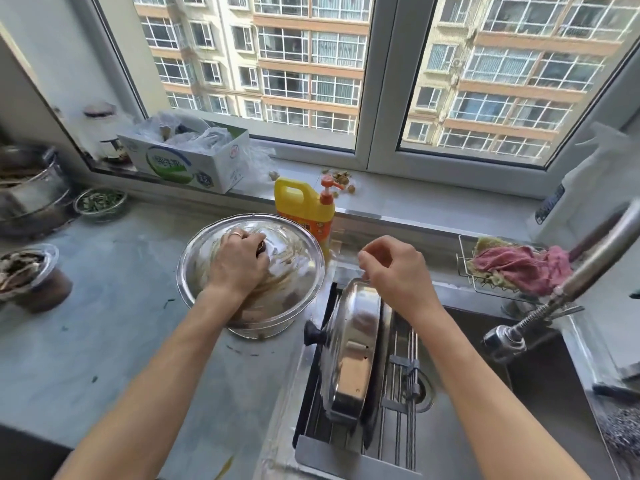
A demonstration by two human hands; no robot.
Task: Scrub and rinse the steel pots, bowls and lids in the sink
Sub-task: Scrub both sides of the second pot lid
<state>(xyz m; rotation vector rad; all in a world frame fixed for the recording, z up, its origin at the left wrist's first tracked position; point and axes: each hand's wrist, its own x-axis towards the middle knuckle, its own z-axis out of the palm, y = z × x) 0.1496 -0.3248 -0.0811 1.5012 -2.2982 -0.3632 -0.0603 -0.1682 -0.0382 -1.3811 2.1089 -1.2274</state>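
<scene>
A dirty steel lid [294,261] lies over a steel bowl [263,323] on the grey counter left of the sink. My left hand [239,261] grips the dark knob on top of that lid. Two more steel lids [353,355] stand on edge in a drying rack [398,420] across the sink's left half. My right hand [394,268] hovers just above the upper rim of the standing lids, fingers loosely curled, holding nothing that I can see. The sink basin [540,379] lies to the right under the faucet head [502,341].
A yellow detergent bottle [304,206] with an orange pump stands behind the bowl. A wire basket with a pink cloth [519,265] hangs at the sink's back. Pots [31,192], a bowl of greens [100,202] and a plastic cup [31,275] crowd the left counter. A cardboard box [183,157] sits on the sill.
</scene>
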